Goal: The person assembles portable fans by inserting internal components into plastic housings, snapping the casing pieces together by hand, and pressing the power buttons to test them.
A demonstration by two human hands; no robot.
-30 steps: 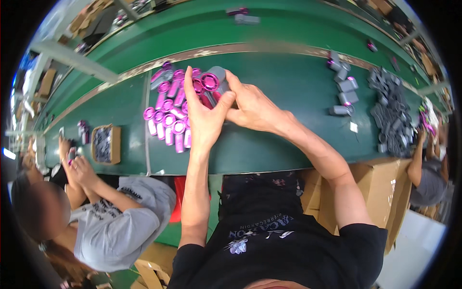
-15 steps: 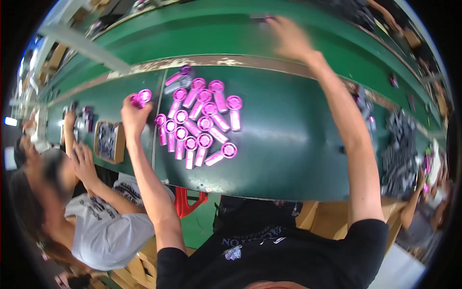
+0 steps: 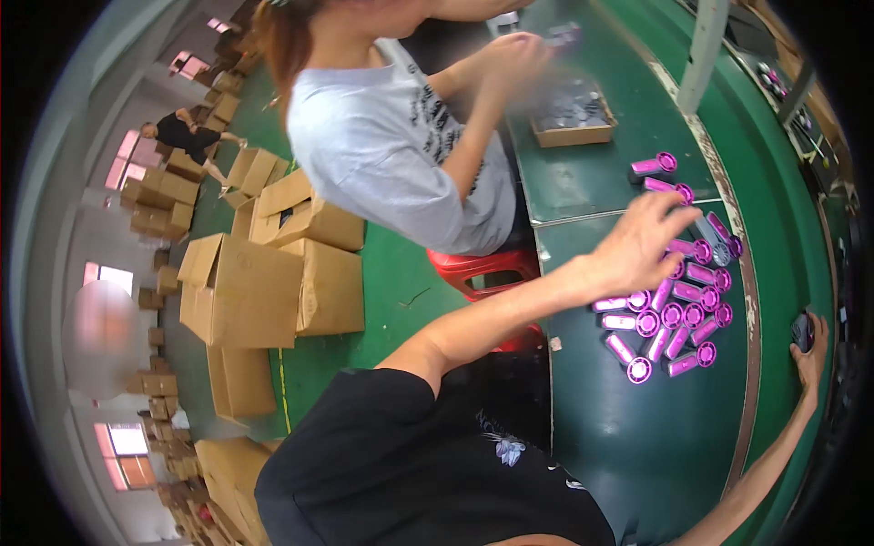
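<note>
My left hand reaches over a cluster of shiny pink handheld fans on the green table. Its fingers are apart and nothing shows in its grasp. Just beyond its fingertips lie two pink fans, one farther off and one partly behind the fingers. A grey fan lies beside the cluster, near the table's rail. At the far right, over the green conveyor belt, my right hand is closed round a dark, rounded object, too small to name.
A co-worker in a grey shirt sits on a red stool, hands blurred above a cardboard tray of grey parts. A worn rail divides table and belt. Cardboard boxes stand on the floor at left.
My view has swung to the left. The pink fans my left hand held now appear to lie on the table, its fingers spread. My right hand is still over the belt.
</note>
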